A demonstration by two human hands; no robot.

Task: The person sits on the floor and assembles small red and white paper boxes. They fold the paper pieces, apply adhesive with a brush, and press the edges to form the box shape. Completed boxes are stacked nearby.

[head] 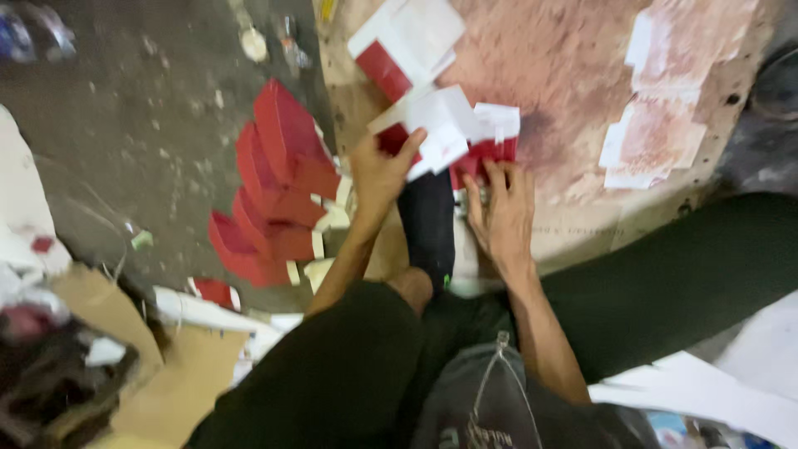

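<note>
I sit on the floor in black trousers, with my black-socked foot (pixel 428 224) stretched out between my hands. My left hand (pixel 381 173) grips the edge of a red and white flat card piece (pixel 445 125), thumb on top. My right hand (pixel 501 209) presses fingers down on a red part (pixel 486 154) of the same folded piece, on a worn pinkish board (pixel 565 75). To the left lies a row of folded red boxes (pixel 270 195), overlapping one another.
More red and white card blanks (pixel 407 41) lie further up the board. Pale paper strips (pixel 657 125) are stuck at the right. Brown cardboard (pixel 166 366) and clutter sit lower left. White sheets (pixel 715 391) lie lower right. Litter dots the grey floor (pixel 125 100).
</note>
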